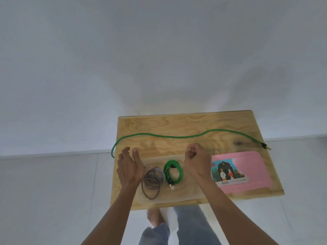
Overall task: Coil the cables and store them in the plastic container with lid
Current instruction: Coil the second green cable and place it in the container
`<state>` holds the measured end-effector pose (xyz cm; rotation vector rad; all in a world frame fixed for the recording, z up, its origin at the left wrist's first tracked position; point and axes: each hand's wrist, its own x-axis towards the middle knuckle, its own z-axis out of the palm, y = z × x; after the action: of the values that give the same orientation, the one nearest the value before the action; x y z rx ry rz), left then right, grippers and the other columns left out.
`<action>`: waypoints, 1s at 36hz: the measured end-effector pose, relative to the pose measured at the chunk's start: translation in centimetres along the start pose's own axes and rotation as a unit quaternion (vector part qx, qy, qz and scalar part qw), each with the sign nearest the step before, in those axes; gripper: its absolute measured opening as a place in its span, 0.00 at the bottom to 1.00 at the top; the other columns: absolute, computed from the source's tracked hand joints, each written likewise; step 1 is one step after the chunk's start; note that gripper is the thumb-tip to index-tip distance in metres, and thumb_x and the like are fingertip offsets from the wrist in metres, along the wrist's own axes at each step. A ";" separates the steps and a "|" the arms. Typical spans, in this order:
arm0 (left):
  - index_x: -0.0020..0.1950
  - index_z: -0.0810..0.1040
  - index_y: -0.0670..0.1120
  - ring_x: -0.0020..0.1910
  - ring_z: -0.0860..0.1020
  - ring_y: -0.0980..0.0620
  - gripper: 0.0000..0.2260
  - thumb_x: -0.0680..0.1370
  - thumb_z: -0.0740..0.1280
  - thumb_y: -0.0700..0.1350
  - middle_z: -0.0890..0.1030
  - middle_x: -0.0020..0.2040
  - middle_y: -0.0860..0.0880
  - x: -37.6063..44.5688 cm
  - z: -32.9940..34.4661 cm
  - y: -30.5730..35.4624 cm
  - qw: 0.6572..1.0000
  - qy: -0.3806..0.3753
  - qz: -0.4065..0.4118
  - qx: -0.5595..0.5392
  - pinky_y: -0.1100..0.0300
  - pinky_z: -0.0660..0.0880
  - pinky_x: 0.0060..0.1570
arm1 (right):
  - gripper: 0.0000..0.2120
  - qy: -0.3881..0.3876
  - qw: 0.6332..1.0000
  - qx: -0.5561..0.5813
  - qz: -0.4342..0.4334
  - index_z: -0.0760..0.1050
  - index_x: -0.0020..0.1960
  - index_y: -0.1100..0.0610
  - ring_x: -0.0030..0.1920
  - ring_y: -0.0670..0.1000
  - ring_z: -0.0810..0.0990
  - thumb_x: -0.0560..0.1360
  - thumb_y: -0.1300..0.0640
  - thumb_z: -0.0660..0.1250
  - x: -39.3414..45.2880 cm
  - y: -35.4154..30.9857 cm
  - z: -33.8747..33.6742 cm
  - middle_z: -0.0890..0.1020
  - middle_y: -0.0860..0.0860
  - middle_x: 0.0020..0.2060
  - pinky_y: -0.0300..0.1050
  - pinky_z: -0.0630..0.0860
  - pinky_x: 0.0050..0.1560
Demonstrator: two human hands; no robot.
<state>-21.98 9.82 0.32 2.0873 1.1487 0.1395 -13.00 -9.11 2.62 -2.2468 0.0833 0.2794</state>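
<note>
Both hands hovered over the clear plastic container (187, 197): the left hand (130, 167) was spread and held nothing, and the right hand (197, 161) was loosely curled, also with nothing in its grip. Inside the container lay a grey coil (152, 181) and a green coil (173, 171), already stored. Behind it the long green cable (177, 137) stretched uncoiled on the tabletop (194, 122), probably next. The pink lid (247, 170) waited to the right of it, off so the container remained open.

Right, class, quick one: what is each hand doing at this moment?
Left hand: open, fingers straight, holding nothing, above the container.
Right hand: fingers curled; whether it pinches anything cannot be told.
</note>
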 end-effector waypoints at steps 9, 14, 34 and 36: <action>0.76 0.66 0.45 0.71 0.70 0.41 0.23 0.82 0.66 0.42 0.66 0.76 0.45 7.7 1.7 4.0 0.976 -0.129 0.089 0.150 0.45 0.75 0.60 | 0.17 -0.180 0.970 -0.159 -0.036 0.77 0.65 0.57 0.61 0.57 0.78 0.78 0.66 0.61 9.6 0.4 2.2 0.79 0.57 0.61 0.47 0.75 0.60; 0.82 0.57 0.50 0.70 0.71 0.40 0.32 0.81 0.64 0.35 0.56 0.82 0.47 10.6 3.7 4.2 0.938 -0.208 0.091 0.261 0.46 0.77 0.58 | 0.27 -0.251 0.945 -0.203 -0.052 0.70 0.73 0.55 0.65 0.59 0.75 0.76 0.70 0.61 12.0 1.5 3.2 0.71 0.56 0.68 0.50 0.74 0.63; 0.57 0.81 0.44 0.45 0.75 0.46 0.08 0.83 0.63 0.42 0.72 0.53 0.48 10.2 1.5 7.5 0.945 -0.125 0.080 0.292 0.50 0.73 0.39 | 0.11 -0.194 0.930 -0.259 -0.176 0.75 0.57 0.57 0.48 0.56 0.78 0.78 0.68 0.63 12.2 -0.7 2.0 0.72 0.52 0.54 0.49 0.73 0.39; 0.56 0.82 0.44 0.42 0.74 0.46 0.09 0.83 0.63 0.43 0.72 0.52 0.49 10.0 -0.2 8.4 0.954 -0.105 0.079 0.270 0.51 0.72 0.40 | 0.09 -0.173 0.935 -0.244 -0.190 0.74 0.57 0.57 0.48 0.56 0.77 0.79 0.65 0.63 11.9 -2.6 1.3 0.72 0.51 0.55 0.49 0.73 0.39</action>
<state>-10.34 14.86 3.47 2.5952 0.9589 -0.3556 -1.23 -6.04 1.01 -2.5938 -0.6693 0.5214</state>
